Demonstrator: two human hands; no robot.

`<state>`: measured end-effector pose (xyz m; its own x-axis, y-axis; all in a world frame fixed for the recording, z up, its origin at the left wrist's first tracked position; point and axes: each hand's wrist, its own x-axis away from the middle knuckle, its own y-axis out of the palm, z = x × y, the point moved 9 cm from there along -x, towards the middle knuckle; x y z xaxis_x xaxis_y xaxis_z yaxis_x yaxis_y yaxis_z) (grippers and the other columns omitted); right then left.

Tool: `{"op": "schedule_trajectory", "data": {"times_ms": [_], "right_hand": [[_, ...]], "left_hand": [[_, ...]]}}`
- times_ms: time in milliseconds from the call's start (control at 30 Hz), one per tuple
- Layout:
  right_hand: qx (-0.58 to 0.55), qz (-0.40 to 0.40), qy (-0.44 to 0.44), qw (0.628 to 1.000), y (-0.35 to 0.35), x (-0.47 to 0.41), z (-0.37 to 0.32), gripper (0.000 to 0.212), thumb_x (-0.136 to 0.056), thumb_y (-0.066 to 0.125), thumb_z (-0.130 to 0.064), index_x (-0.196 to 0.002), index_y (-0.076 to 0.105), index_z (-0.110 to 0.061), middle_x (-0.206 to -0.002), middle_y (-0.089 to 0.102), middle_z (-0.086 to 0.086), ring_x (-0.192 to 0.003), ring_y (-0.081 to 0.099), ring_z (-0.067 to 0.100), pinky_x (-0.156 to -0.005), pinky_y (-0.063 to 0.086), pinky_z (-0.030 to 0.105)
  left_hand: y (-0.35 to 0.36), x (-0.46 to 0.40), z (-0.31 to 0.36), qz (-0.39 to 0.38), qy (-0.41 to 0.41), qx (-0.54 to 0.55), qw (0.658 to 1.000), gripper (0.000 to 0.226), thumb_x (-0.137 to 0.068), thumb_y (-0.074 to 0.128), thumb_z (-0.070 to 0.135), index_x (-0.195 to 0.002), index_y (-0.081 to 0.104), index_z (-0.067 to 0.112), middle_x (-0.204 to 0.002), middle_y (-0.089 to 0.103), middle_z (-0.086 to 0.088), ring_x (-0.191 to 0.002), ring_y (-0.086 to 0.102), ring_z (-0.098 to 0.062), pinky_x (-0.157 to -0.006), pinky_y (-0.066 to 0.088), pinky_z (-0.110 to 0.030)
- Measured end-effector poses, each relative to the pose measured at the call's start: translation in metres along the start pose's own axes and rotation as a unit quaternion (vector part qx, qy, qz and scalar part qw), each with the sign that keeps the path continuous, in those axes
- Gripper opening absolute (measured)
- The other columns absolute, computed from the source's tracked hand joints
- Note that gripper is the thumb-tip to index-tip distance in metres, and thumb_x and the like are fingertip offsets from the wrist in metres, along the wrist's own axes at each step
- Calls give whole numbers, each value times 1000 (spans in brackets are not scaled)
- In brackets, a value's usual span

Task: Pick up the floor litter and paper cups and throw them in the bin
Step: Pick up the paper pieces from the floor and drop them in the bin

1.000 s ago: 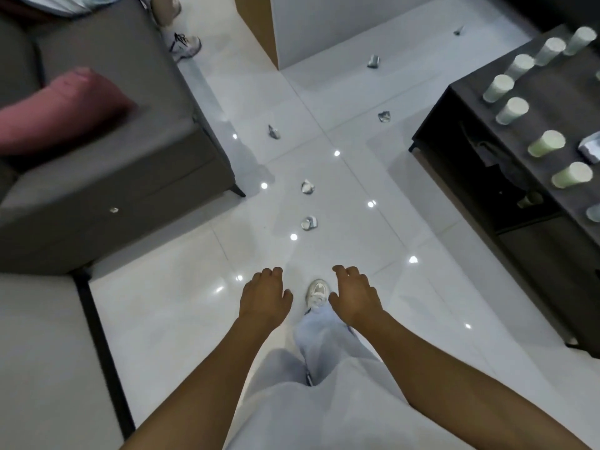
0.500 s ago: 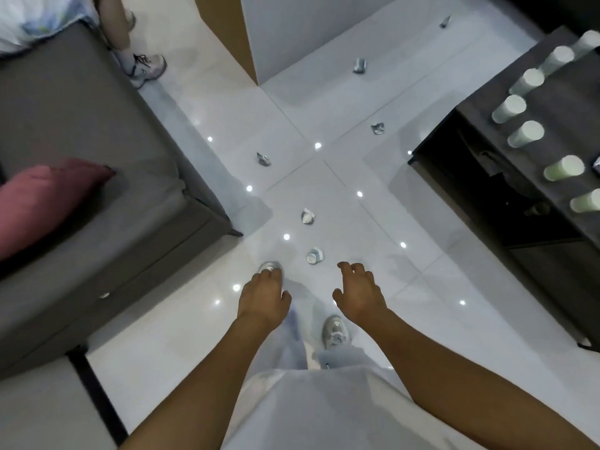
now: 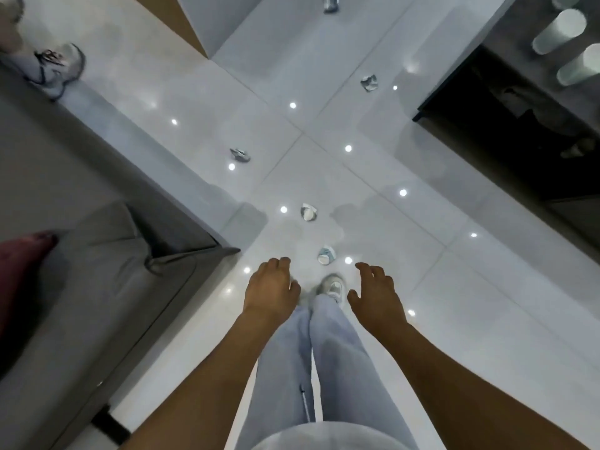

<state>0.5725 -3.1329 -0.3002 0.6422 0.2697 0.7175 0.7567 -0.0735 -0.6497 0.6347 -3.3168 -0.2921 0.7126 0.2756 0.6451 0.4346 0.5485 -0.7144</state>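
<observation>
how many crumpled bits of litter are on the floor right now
5: one just ahead of the shoe, one beyond it, one off the sofa edge, one near the dark table, one at the top edge.

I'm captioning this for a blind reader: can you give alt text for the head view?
Both hands, the left hand and right hand, hang open and empty above a glossy white floor strewn with crumpled litter, the nearest piece just ahead. A grey sofa sits left, paper cups on a dark table right.

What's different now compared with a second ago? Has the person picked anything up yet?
The person has walked forward: the nearest crumpled litter piece now lies just ahead of the shoe, and the sofa has slid alongside. Nothing was picked up or let go. The left hand and right hand are still empty, held out over the floor.
</observation>
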Motion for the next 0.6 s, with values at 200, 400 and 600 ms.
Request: {"op": "schedule_trajectory", "data": {"times_ms": [200,400,600], "right_hand": [[-11,-10,22,1000,89,-125,47,55,-95,52,-24,-145,30,-16,-143,37,10,-124,40,28,-95,41,36],[23,-52,-6,998,229,-265,91,60,-92,53,-21,-146,28,-15,-141,38,12,-120,42,31,-94,44,40],[-12,-13,31,999,334,-367,135,74,-90,62,-29,-149,20,-13,-147,31,13,-128,38,32,-99,43,40]], "left_hand": [[105,-96,-28,-15,-3,45,999,45,-96,45,29,-138,41,14,-131,51,-5,-120,46,-20,-96,38,-28],[243,-200,-74,-58,33,19,998,42,-95,47,29,-135,43,16,-128,52,-2,-116,46,-17,-90,38,-26],[340,-273,-123,-77,44,-7,996,44,-94,52,27,-135,43,14,-128,52,-5,-116,47,-21,-88,41,-30]]}}
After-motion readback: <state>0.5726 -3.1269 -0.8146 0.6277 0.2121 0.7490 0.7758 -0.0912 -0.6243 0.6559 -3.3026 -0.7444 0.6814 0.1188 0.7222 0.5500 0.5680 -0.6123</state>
